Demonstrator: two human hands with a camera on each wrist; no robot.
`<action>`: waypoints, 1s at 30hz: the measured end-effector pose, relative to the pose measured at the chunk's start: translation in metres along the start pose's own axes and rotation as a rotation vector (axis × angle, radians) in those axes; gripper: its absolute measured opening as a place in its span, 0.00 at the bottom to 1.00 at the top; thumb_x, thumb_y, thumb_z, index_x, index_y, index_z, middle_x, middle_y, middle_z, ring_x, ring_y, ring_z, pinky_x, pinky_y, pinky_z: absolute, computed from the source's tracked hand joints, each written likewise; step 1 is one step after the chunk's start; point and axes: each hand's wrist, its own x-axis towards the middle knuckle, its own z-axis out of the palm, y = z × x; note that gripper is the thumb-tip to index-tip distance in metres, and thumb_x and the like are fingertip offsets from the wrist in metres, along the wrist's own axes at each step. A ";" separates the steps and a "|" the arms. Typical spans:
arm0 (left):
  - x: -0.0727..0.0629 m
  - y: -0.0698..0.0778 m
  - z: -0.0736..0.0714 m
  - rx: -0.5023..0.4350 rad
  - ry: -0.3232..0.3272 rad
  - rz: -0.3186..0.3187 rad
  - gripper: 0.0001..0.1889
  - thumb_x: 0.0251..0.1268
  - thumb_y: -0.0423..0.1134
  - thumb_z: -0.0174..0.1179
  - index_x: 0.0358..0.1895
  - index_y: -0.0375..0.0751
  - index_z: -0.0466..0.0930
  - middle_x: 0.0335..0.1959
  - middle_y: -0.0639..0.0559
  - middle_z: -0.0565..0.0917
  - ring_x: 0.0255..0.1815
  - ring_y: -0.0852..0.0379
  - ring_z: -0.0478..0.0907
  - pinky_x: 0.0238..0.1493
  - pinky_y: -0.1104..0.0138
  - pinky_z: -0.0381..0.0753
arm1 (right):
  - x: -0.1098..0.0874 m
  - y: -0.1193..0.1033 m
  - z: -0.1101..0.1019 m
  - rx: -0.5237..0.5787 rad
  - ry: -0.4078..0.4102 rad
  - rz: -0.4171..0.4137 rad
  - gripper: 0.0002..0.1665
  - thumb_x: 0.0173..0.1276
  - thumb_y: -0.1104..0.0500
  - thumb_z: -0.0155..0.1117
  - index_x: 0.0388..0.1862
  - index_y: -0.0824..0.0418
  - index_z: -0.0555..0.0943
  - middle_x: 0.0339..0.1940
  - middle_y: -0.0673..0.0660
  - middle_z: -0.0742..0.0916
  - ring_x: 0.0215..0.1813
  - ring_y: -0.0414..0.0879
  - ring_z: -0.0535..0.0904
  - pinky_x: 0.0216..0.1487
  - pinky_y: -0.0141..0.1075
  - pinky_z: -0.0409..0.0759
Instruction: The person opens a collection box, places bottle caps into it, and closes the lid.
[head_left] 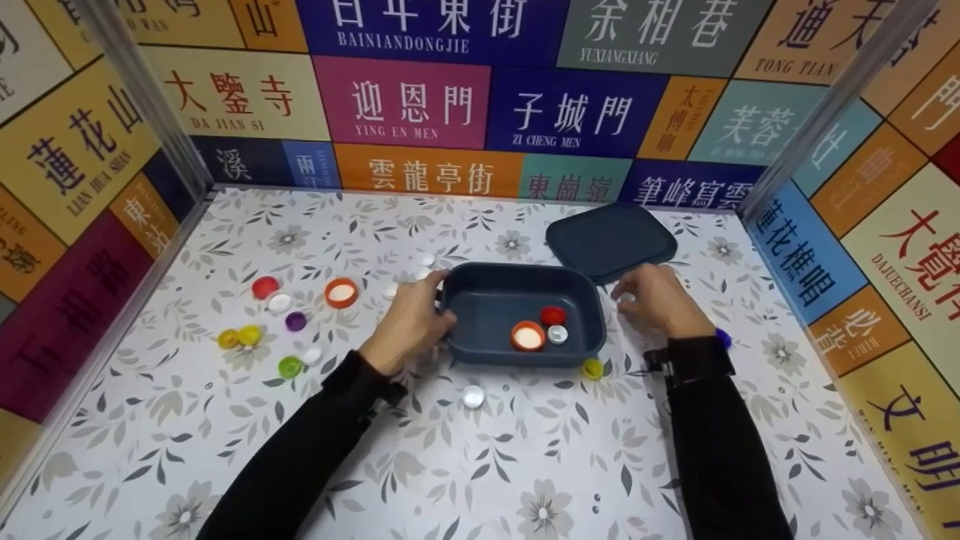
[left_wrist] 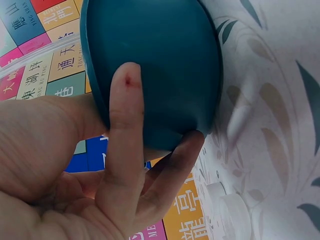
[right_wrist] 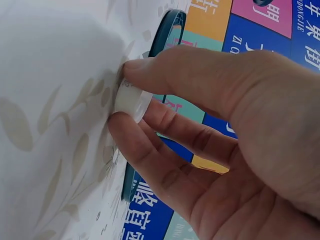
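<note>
White cap (right_wrist: 131, 101) sits pinched in the right-hand grip (head_left: 664, 301), just beside the dark box (head_left: 484, 319) the left-hand grip (head_left: 407, 322) holds by its end, with a red cap (head_left: 553, 315), orange cap (head_left: 528, 337) and silvery cap (head_left: 557, 334) inside.

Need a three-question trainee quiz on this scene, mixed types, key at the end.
1. Count: how many caps show inside the container?
2. True or false: the lid covers the container.
3. Fill in: the left hand grips the container while the right hand pinches a ____ cap.

Key:
1. Three.
2. False; the lid lies off the container.
3. White.
</note>
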 end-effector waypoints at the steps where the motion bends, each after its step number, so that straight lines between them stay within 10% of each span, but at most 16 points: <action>1: 0.000 0.000 0.000 -0.003 -0.002 -0.005 0.41 0.69 0.27 0.70 0.87 0.32 0.73 0.70 0.27 0.90 0.54 0.39 0.94 0.59 0.52 0.95 | 0.000 0.000 0.000 0.001 0.000 -0.004 0.14 0.69 0.69 0.75 0.51 0.65 0.97 0.50 0.67 0.97 0.56 0.65 0.92 0.64 0.63 0.88; 12: 0.000 0.000 -0.001 -0.013 -0.008 0.006 0.41 0.70 0.26 0.70 0.87 0.31 0.72 0.70 0.27 0.90 0.48 0.41 0.96 0.53 0.55 0.96 | -0.003 -0.017 -0.012 0.003 0.057 -0.001 0.17 0.71 0.68 0.72 0.55 0.66 0.97 0.51 0.68 0.96 0.55 0.64 0.89 0.59 0.60 0.87; 30: 0.000 0.001 0.000 -0.009 -0.012 -0.014 0.41 0.70 0.27 0.71 0.88 0.33 0.72 0.69 0.27 0.90 0.44 0.43 0.96 0.49 0.57 0.97 | -0.023 -0.112 -0.011 0.020 0.227 -0.296 0.12 0.74 0.69 0.79 0.53 0.62 0.98 0.48 0.63 0.94 0.45 0.57 0.91 0.48 0.46 0.89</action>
